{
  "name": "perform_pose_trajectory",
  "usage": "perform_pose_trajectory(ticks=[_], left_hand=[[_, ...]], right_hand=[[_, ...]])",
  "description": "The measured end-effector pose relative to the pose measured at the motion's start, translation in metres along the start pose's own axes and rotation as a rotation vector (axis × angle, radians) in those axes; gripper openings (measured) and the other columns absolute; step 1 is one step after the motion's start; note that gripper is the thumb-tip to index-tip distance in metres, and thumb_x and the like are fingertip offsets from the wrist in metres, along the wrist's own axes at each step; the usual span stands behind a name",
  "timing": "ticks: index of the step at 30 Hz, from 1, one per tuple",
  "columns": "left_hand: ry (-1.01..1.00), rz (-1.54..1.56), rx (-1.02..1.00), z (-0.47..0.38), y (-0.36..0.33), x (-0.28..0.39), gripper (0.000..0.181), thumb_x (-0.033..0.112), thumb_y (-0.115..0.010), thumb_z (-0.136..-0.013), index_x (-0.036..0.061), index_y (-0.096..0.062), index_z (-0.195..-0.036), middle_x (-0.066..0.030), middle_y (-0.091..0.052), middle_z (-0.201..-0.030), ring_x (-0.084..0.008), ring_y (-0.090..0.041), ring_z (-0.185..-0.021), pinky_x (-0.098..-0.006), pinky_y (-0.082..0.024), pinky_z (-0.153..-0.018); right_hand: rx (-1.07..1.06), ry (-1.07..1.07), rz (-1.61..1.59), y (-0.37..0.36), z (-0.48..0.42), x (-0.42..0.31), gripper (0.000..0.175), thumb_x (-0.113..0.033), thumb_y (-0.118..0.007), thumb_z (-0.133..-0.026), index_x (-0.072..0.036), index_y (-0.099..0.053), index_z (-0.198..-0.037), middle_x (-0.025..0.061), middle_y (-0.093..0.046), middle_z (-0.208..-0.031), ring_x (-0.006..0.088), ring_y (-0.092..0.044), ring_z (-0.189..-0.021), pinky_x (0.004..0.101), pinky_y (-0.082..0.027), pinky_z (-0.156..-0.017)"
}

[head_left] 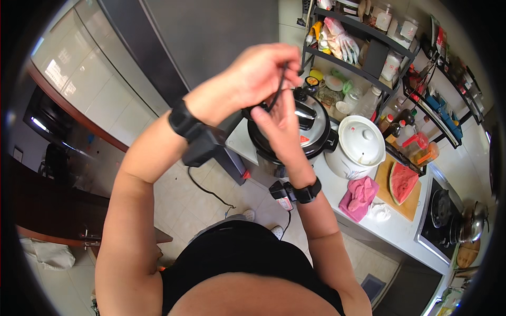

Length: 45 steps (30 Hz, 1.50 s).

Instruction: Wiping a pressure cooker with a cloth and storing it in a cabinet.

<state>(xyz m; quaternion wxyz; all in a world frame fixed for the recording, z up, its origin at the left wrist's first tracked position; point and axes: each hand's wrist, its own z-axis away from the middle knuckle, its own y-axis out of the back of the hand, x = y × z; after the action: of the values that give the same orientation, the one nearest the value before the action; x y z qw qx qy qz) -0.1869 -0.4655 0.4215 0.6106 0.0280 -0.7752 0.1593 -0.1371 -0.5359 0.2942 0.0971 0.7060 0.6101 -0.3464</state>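
Note:
My left hand is raised over the counter's left end, its fingers curled around a thin black cord. The cord hangs down beside my right hand, whose thumb stands apart from its fingers; the fingertips are partly hidden behind my left hand, so its hold on the cord is unclear. Beneath both hands sits a black and silver electric pressure cooker, partly covered by them. A white lidded ceramic pot stands to its right. Each wrist wears a black strap with a black box.
A pink cloth, a watermelon piece on a wooden cutting board and a gas hob lie farther right. Behind stand jars, bottles and a black metal rack. A dark tall panel rises at the left.

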Motion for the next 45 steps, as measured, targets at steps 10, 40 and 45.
perform_pose_trajectory(ticks=[10, 40, 45], left_hand=[[0.203, -1.104, 0.616, 0.027, 0.185, -0.145, 0.045, 0.039, -0.062, -0.091, -0.0011, -0.057, -0.109, -0.0212, -0.059, -0.112, -0.0386, -0.060, -0.099, -0.0453, -0.051, -0.085], [-0.840, -1.183, -0.163, 0.000, 0.074, -0.067, 0.069, 0.008, -0.068, -0.083, 0.0227, -0.040, -0.145, -0.0140, -0.042, -0.140, -0.0357, -0.040, -0.131, -0.0436, -0.038, -0.107], [-0.479, -1.604, -0.341, -0.066, 0.123, -0.070, 0.032, 0.012, -0.069, -0.085, 0.0098, -0.058, -0.115, -0.0113, -0.060, -0.120, -0.0281, -0.063, -0.095, -0.0420, -0.052, -0.088]], right_hand=[[0.283, -0.102, -0.017, -0.015, 0.049, -0.050, 0.030, -0.015, -0.043, -0.103, -0.002, -0.042, -0.130, 0.0035, -0.047, -0.072, 0.0124, -0.050, -0.061, 0.0340, -0.058, -0.063], [-0.015, -0.206, 1.206, 0.066, 0.024, -0.089, 0.026, -0.009, -0.051, -0.096, -0.008, -0.059, -0.121, 0.0086, -0.069, -0.099, 0.0183, -0.064, -0.094, 0.0295, -0.047, -0.086], [-0.061, -0.090, 1.032, 0.095, -0.003, -0.076, 0.030, -0.001, -0.053, -0.094, -0.007, -0.056, -0.124, -0.0012, -0.058, -0.098, 0.0084, -0.050, -0.087, 0.0237, -0.043, -0.076]])
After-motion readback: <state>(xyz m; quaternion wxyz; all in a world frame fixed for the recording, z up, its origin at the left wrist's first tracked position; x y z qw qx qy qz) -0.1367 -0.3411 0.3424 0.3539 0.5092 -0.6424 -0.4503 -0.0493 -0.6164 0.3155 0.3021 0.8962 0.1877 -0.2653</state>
